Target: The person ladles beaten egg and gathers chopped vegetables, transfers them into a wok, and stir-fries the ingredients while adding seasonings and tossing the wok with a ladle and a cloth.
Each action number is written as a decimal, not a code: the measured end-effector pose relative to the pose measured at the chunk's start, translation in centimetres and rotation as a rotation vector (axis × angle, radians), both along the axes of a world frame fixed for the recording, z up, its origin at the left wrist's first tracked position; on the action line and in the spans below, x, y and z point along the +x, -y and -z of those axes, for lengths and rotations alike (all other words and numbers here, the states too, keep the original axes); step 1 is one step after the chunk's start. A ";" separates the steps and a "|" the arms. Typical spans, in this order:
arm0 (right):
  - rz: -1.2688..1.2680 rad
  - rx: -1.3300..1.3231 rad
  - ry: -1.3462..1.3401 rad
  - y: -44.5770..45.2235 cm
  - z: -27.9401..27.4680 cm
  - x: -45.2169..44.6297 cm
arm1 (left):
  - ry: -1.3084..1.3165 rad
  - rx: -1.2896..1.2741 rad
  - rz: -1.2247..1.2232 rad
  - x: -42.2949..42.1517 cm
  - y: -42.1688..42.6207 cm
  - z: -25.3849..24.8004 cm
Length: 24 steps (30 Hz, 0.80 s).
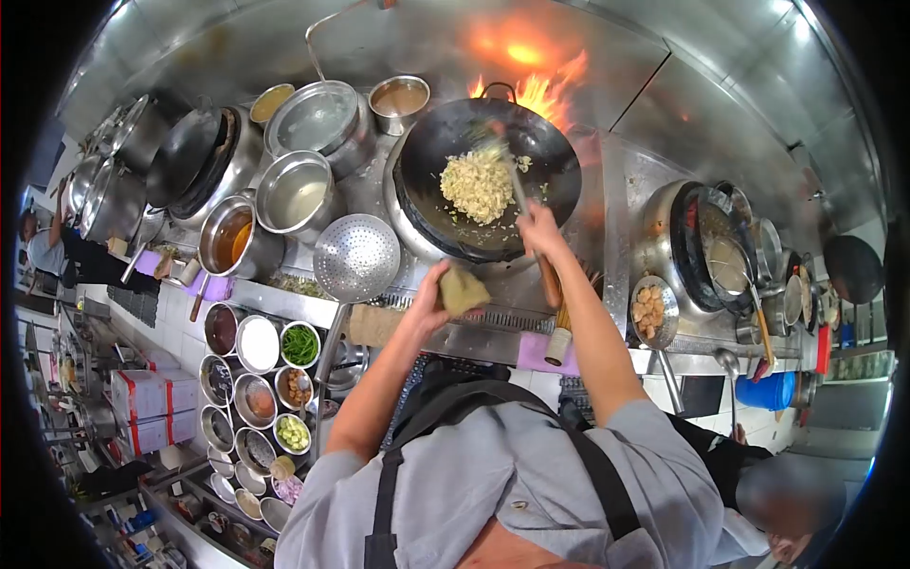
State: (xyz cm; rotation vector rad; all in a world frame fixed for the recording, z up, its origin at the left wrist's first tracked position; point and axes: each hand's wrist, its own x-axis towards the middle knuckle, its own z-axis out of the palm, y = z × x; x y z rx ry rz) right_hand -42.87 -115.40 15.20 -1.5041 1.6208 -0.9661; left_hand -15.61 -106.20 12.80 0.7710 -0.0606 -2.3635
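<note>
A large black wok (pixel 559 180) sits on the burner, with chopped pale yellowish food (pixel 479 185) heaped in its middle. My right hand (pixel 540 230) is closed around a long-handled wok tool (pixel 517 185) with a metal shaft and a wooden grip end. The tool's head is smeared by motion over the far side of the food, so I cannot tell whether it is a ladle or a spatula. In front of the wok's near rim, my left hand (pixel 429 302) grips a folded yellow-green cloth (pixel 464 290). The cloth appears apart from the rim.
Flames (pixel 545 90) rise behind the wok. A perforated strainer (pixel 356 258) and metal pots (pixel 294 192) stand to the left. Several ingredient bowls (pixel 257 343) lie lower left. A ladle of browned chunks (pixel 650 311) and another wok station (pixel 678 237) are right; a person (pixel 787 498) is lower right.
</note>
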 end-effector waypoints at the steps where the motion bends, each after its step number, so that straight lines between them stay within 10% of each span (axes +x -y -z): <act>1: -0.142 -0.331 -0.222 -1.5 2.1 -0.5 | -0.022 -0.021 0.036 -0.7 1.8 -0.4; 6: -0.311 0.135 -0.748 -15.6 -5.0 -2.5 | 0.146 -0.003 0.084 -4.5 6.8 0.5; 12: -0.050 0.170 -0.442 -20.3 2.6 -0.2 | 0.107 -0.065 0.090 -6.1 5.7 4.4; 15: -0.160 0.294 -0.105 -21.7 -6.9 0.2 | 0.153 -0.136 0.080 -3.5 1.8 -3.8; 20: -0.416 -0.054 -0.402 -22.3 -8.9 -2.7 | 0.137 -0.071 0.037 -3.8 3.1 0.2; 24: -0.132 0.252 -0.572 -16.3 -4.8 -0.1 | 0.230 -0.134 0.025 -2.0 -1.8 3.8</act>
